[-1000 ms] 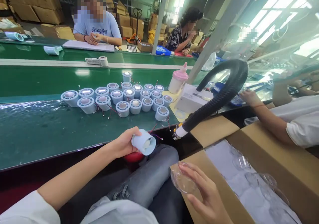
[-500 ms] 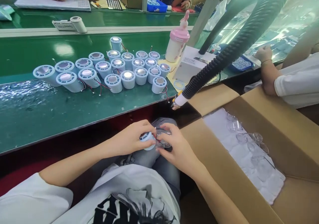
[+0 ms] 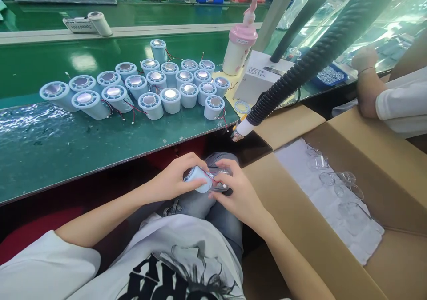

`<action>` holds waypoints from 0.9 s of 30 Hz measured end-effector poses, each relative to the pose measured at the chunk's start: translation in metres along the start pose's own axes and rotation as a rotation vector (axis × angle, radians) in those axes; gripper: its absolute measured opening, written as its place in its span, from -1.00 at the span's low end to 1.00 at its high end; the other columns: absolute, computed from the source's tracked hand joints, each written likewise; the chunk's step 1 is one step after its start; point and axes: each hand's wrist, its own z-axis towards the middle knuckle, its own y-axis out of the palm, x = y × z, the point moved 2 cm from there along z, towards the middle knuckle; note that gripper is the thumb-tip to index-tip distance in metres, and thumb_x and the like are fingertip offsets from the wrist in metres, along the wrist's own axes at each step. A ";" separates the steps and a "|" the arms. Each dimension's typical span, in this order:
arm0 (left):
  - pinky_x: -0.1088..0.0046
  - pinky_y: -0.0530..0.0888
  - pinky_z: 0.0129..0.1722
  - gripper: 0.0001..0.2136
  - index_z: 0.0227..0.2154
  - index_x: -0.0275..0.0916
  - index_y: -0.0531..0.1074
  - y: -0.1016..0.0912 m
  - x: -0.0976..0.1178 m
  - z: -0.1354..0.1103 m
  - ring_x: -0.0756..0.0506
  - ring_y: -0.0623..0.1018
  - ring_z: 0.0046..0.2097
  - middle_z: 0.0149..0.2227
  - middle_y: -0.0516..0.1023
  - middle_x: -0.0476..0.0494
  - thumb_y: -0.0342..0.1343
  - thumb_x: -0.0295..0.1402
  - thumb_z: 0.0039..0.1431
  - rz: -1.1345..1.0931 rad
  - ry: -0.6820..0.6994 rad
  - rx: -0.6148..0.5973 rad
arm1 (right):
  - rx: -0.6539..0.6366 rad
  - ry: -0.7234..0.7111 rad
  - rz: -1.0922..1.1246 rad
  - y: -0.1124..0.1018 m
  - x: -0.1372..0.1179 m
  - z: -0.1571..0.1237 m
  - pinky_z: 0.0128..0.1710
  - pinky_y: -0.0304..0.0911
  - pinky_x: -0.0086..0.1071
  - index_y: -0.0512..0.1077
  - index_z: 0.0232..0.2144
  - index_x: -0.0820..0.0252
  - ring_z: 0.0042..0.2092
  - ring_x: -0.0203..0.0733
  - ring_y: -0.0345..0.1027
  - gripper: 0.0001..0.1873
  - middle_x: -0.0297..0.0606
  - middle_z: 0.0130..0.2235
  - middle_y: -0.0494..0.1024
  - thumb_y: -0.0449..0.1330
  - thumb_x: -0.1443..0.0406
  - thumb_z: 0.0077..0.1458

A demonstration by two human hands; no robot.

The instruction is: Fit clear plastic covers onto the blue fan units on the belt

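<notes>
Over my lap, my left hand [image 3: 178, 175] grips a light blue cylindrical housing [image 3: 199, 178] lying on its side. Facing it, my right hand [image 3: 237, 193] is closed around a clear plastic cup-like piece [image 3: 224, 175]. The two parts meet end to end; fingers hide how far one sits in the other. A thin red wire runs along the joint between my hands. Several similar blue housings [image 3: 151, 106] with silver round centres and trailing wires stand on the green bench [image 3: 83, 158] ahead.
An open cardboard box [image 3: 283, 220] at right holds clear cups [image 3: 336, 178] on white padding. A black ribbed hose [image 3: 283, 95] with a metal tip hangs over the bench edge. Behind it stand a white box [image 3: 256, 78] and a pink-lidded bottle [image 3: 240, 46]. A co-worker's arm [image 3: 367, 82] is at right.
The blue housing has turned so its side shows more, and it now lines up with the clear piece. Both hands keep their hold. The camera view has shifted slightly.
</notes>
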 end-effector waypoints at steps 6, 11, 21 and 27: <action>0.40 0.40 -0.11 -0.81 -0.17 -0.22 0.46 -0.002 -0.002 0.000 -0.07 0.46 -0.15 -0.18 0.44 -0.12 0.10 -0.29 0.20 0.047 -0.039 -0.014 | 0.158 -0.069 -0.254 -0.005 -0.003 -0.005 -0.08 0.39 -0.04 0.45 -0.05 0.09 0.04 0.10 0.28 -0.69 -0.04 0.08 0.35 0.23 0.28 0.11; 0.37 0.39 -0.03 -0.86 -0.23 -0.20 0.50 0.003 -0.002 0.003 -0.08 0.46 -0.09 -0.15 0.41 -0.12 0.09 -0.34 0.20 0.056 -0.001 -0.087 | -0.062 0.009 -0.082 0.002 0.003 0.001 -0.11 0.40 -0.09 0.50 -0.38 0.11 0.04 0.08 0.29 -0.88 -0.12 0.05 0.40 0.31 0.40 -0.03; 0.31 0.50 -0.16 -0.42 -0.04 -0.13 0.48 0.011 -0.025 0.003 -0.21 0.43 0.00 0.01 0.34 -0.25 0.39 -0.10 -0.20 -0.057 -0.043 0.041 | 0.079 0.323 0.442 0.001 0.004 0.006 -0.40 0.33 -0.41 0.43 -0.54 0.18 -0.30 -0.23 0.37 -0.72 -0.21 -0.25 0.41 0.11 0.20 0.16; 0.16 0.44 0.06 -0.37 0.12 -0.09 0.35 0.016 -0.031 0.002 -0.28 0.37 0.20 0.23 0.29 -0.28 0.35 -0.24 -0.08 -0.253 -0.051 -0.134 | 0.149 0.432 0.636 -0.001 0.013 0.005 -0.32 0.42 -0.33 0.47 -0.59 0.18 -0.19 -0.11 0.46 -0.72 -0.17 -0.22 0.50 0.17 0.20 0.09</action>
